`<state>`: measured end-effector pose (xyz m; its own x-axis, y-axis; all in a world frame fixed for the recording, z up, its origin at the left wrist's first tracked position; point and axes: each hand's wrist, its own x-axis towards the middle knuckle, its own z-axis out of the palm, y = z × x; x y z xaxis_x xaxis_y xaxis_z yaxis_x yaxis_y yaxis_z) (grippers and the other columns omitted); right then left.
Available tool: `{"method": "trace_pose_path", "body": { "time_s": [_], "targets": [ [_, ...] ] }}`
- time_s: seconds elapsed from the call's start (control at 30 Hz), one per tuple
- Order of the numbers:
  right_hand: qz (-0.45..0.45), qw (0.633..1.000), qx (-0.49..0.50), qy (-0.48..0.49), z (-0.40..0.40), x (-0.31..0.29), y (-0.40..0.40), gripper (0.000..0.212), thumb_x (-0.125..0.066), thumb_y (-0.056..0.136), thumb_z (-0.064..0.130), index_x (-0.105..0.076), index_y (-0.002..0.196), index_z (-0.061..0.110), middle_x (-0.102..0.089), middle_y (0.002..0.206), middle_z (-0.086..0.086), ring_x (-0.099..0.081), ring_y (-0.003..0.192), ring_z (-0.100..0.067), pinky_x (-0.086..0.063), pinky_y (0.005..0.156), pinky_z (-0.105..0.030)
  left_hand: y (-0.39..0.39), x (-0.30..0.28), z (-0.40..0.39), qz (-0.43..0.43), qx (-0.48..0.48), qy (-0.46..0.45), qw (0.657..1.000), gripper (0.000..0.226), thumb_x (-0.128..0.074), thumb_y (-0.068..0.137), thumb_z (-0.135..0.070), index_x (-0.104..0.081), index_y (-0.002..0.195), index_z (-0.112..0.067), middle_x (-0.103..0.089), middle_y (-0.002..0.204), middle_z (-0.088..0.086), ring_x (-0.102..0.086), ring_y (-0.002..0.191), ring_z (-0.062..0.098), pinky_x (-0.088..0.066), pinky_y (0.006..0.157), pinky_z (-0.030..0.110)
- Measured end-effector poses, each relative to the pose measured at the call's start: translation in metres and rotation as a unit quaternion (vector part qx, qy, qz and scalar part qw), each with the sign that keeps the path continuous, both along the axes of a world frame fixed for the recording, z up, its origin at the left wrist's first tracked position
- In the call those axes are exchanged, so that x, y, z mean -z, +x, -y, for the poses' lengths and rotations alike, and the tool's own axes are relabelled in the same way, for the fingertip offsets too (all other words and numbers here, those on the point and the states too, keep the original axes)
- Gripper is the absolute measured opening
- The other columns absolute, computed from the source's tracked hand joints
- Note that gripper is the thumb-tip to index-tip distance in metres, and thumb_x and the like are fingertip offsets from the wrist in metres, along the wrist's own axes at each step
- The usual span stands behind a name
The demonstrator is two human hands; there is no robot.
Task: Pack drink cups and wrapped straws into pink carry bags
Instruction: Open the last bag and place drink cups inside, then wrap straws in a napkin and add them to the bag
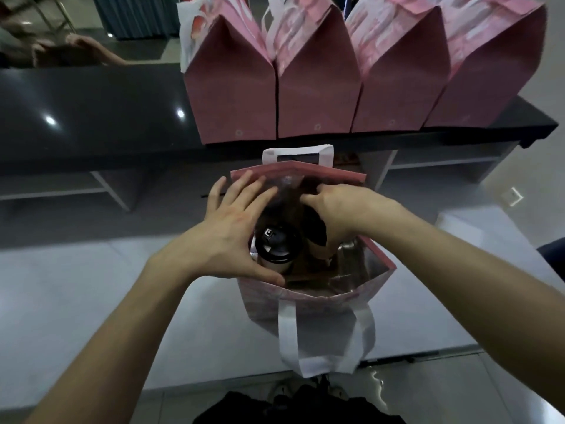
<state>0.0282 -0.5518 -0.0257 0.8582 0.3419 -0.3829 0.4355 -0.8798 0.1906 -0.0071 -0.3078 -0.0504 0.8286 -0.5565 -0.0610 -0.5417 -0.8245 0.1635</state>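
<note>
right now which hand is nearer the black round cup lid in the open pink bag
Left. The left hand touches the black round cup lid; the right hand is beyond it, deeper in the open pink bag.

no readable text, white mark on black cup lid point(276, 241) too blurred

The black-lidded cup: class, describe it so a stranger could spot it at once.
Find the open pink carry bag on the grey table, between the hands. Inside, at its left, stands a pale paper cup with a round black lid. The four pink bags behind are closed.
</note>
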Motion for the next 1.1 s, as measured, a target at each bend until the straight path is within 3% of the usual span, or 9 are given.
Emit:
{"method": "trace_pose_path", "body": {
  "time_s": [0.17, 0.37, 0.5, 0.6, 0.67, 0.73, 0.83, 0.97, 1.1],
  "targets": [
    [-0.015, 1.0, 0.002, 0.0, 0.003, 0.025, 0.006, 0.116, -0.098, 0.069, 0.048, -0.034, 0.165, 0.031, -0.057, 0.133, -0.007, -0.064, 0.113, -0.031, -0.056, 0.082, -0.041, 0.001, -0.004, 0.003, -0.008, 0.007, 0.011, 1.0, 0.155, -0.052, 0.054, -0.11, 0.007, 0.174, -0.031, 0.015, 0.182, -0.001, 0.038, 0.16, 0.014, 0.025, 0.129, 0.055],
    [-0.041, 0.999, -0.013, -0.017, 0.0, 0.044, 0.008, 0.107, -0.098, 0.069, 0.045, -0.042, 0.159, 0.024, -0.064, 0.122, -0.007, -0.055, 0.091, -0.024, -0.047, 0.071, -0.035, 0.003, -0.007, 0.004, -0.021, 0.001, 0.023, 1.0, 0.153, -0.045, 0.055, -0.111, 0.008, 0.174, -0.03, 0.018, 0.182, 0.001, 0.04, 0.159, 0.014, 0.024, 0.129, 0.055],
    [-0.061, 0.998, -0.01, -0.02, -0.003, 0.032, 0.003, 0.097, -0.094, 0.075, 0.049, -0.048, 0.155, 0.023, -0.066, 0.124, -0.005, -0.055, 0.092, -0.022, -0.047, 0.074, -0.034, 0.002, -0.011, 0.006, -0.034, 0.002, 0.028, 0.999, 0.147, -0.054, 0.062, -0.106, 0.005, 0.174, -0.032, 0.017, 0.182, 0.0, 0.039, 0.16, 0.015, 0.024, 0.13, 0.053],
    [-0.056, 0.994, 0.022, 0.088, 0.007, 0.001, -0.005, 0.071, -0.088, 0.08, 0.058, -0.061, 0.137, 0.027, -0.071, 0.12, -0.001, -0.065, 0.098, -0.022, -0.056, 0.082, -0.038, 0.001, -0.022, 0.011, -0.003, -0.01, 0.012, 1.0, 0.113, -0.069, 0.081, -0.084, -0.023, 0.171, -0.034, -0.02, 0.179, 0.0, 0.005, 0.168, 0.019, 0.008, 0.135, 0.051],
    [-0.001, 0.976, 0.03, 0.217, 0.027, -0.025, -0.013, 0.038, -0.078, 0.093, 0.052, -0.067, 0.122, 0.029, -0.073, 0.112, 0.003, -0.068, 0.096, -0.018, -0.06, 0.086, -0.039, 0.001, -0.037, 0.018, 0.029, -0.016, -0.02, 0.999, 0.08, -0.074, 0.088, -0.069, -0.049, 0.157, -0.037, -0.056, 0.155, -0.008, -0.04, 0.151, 0.016, -0.025, 0.13, 0.046],
    [0.06, 0.921, 0.058, 0.38, 0.056, -0.048, -0.024, 0.011, -0.072, 0.1, 0.04, -0.073, 0.107, 0.032, -0.076, 0.099, 0.011, -0.071, 0.089, -0.007, -0.06, 0.081, -0.025, 0.0, -0.052, 0.033, 0.031, -0.029, -0.066, 0.997, 0.056, -0.075, 0.091, -0.06, -0.064, 0.141, -0.037, -0.07, 0.121, -0.016, -0.066, 0.113, 0.01, -0.055, 0.105, 0.04],
    [0.162, 0.825, 0.105, 0.531, 0.112, -0.056, -0.033, 0.006, -0.071, 0.099, 0.034, -0.075, 0.095, 0.031, -0.078, 0.086, 0.014, -0.075, 0.083, -0.003, -0.056, 0.074, -0.013, 0.0, -0.07, 0.072, 0.024, -0.015, -0.083, 0.996, 0.045, -0.077, 0.093, -0.055, -0.069, 0.133, -0.037, -0.073, 0.106, -0.017, -0.07, 0.097, 0.008, -0.062, 0.088, 0.039],
    [0.227, 0.834, 0.252, 0.435, 0.198, 0.011, -0.004, 0.007, -0.072, 0.096, 0.027, -0.075, 0.093, 0.022, -0.074, 0.082, 0.011, -0.073, 0.081, -0.014, -0.052, 0.072, -0.025, 0.007, -0.077, 0.134, 0.013, 0.011, -0.087, 0.996, 0.04, -0.075, 0.097, -0.051, -0.071, 0.131, -0.032, -0.073, 0.111, -0.015, -0.069, 0.101, 0.009, -0.059, 0.09, 0.039],
    [0.124, 0.871, 0.367, 0.303, 0.261, 0.109, 0.015, 0.016, -0.072, 0.094, 0.021, -0.075, 0.088, 0.007, -0.076, 0.086, -0.015, -0.073, 0.086, -0.035, -0.054, 0.072, -0.033, 0.013, -0.072, 0.192, 0.009, 0.003, -0.059, 0.998, 0.044, -0.072, 0.099, -0.054, -0.067, 0.136, -0.032, -0.072, 0.115, -0.014, -0.069, 0.103, 0.011, -0.058, 0.094, 0.042]
  ]
}}
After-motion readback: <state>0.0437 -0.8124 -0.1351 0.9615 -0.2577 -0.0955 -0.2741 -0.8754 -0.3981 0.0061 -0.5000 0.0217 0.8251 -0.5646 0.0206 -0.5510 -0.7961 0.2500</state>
